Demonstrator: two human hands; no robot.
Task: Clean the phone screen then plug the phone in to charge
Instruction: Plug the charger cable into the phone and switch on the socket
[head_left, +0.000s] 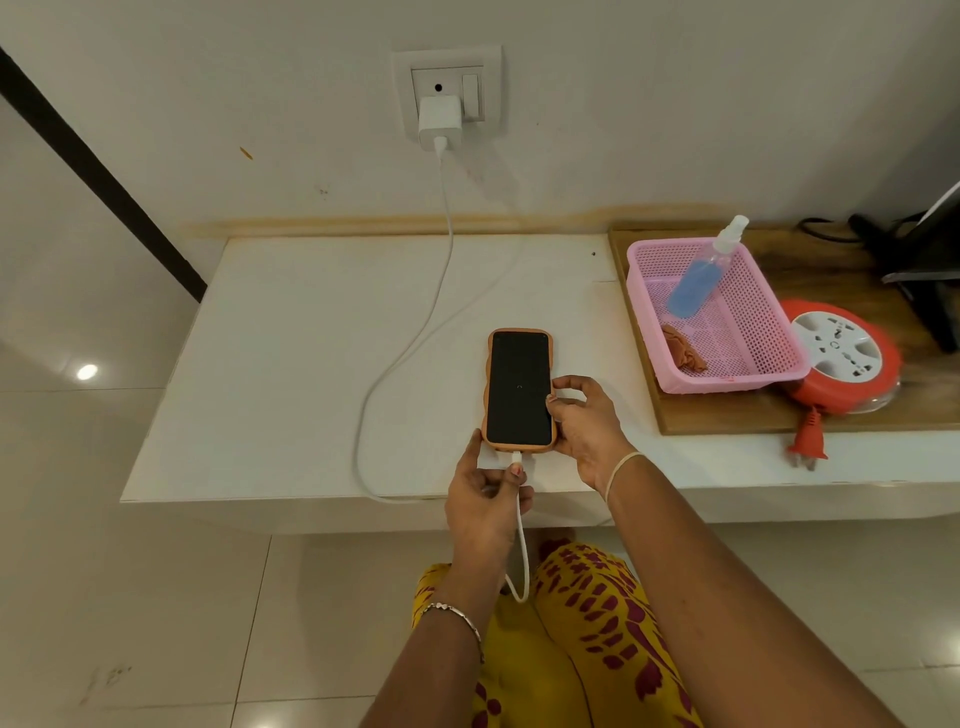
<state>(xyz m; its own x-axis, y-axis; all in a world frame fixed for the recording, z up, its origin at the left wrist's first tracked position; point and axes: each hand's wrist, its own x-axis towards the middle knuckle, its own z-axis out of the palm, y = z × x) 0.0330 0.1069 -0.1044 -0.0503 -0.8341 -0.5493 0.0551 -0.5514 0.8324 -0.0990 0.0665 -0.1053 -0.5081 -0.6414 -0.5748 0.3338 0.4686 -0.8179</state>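
A phone (519, 387) in an orange case lies face up on the white table (291, 364), its dark screen showing a small ring. My right hand (584, 428) grips the phone's lower right edge. My left hand (485, 496) pinches the white charging cable (521, 540) just below its connector, which sits in the phone's bottom port. The cable loops off the table's front edge and runs up to a white charger (439, 122) plugged into the wall socket (447, 93).
A pink basket (748, 358) at the right holds a blue spray bottle (701, 275) and an orange cloth (683, 353). A red extension reel (847, 358) sits beside it on a wooden board (727, 413). Dark equipment stands at the far right.
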